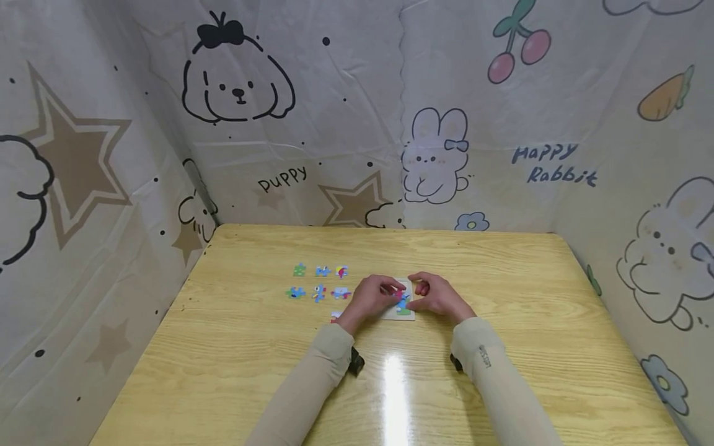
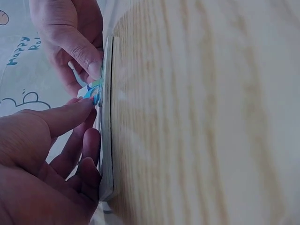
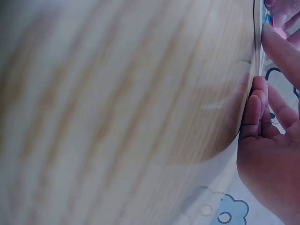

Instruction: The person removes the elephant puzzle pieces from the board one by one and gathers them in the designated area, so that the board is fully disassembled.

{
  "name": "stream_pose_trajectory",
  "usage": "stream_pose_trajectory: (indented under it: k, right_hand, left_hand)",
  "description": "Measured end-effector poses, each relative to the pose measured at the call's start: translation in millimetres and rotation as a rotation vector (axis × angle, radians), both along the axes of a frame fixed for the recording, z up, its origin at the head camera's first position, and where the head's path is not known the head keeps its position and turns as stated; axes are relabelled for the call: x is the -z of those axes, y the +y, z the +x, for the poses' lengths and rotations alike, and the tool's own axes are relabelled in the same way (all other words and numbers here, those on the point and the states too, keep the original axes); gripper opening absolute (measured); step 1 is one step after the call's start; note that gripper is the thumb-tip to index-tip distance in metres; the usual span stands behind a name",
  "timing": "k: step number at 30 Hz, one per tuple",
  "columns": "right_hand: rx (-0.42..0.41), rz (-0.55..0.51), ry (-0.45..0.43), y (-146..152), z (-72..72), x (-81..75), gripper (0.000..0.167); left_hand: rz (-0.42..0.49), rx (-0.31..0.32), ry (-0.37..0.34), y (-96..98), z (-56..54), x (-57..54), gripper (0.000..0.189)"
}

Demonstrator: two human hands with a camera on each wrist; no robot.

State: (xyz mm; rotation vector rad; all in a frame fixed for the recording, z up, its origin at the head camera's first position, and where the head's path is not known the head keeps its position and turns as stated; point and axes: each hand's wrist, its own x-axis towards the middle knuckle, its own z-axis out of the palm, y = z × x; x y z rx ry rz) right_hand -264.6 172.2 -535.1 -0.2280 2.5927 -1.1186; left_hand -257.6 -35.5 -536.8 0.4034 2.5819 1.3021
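Note:
In the head view a light puzzle board [image 1: 398,316] lies on the table, with colourful jigsaw pieces [image 1: 403,311] on its right side. My left hand [image 1: 372,298] is over the board and pinches a blue-and-pink puzzle piece [image 1: 399,294] between thumb and fingers. The left wrist view shows this piece tilted up at the board's surface, partly hidden by the fingertips. My right hand [image 1: 440,297] holds the board's right edge. Its thumb reaches onto the board beside the pieces, and the other fingers are bent near the upper right corner.
Left of the board, loose jigsaw pieces lie in rows, among them a green piece [image 1: 299,269] and a blue-green piece [image 1: 296,293]. Another piece [image 1: 336,316] is partly behind my left wrist. The wooden table [image 1: 223,347] meets printed curtains [image 1: 346,124] at its back and sides.

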Motion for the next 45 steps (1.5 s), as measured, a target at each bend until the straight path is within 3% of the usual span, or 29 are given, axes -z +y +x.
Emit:
stream_pose_trajectory:
  k: [19, 45]
  right_hand:
    - [-0.008, 0.006, 0.010, 0.8, -0.9, 1.4, 0.068]
    - [0.005, 0.008, -0.007, -0.9, -0.4, -1.1, 0.068]
  left_hand:
    - [0.058, -0.011, -0.005, -1.0, -0.2, 0.0, 0.016]
    - [0.107, -0.028, -0.011, -15.6, 6.4, -8.6, 0.015]
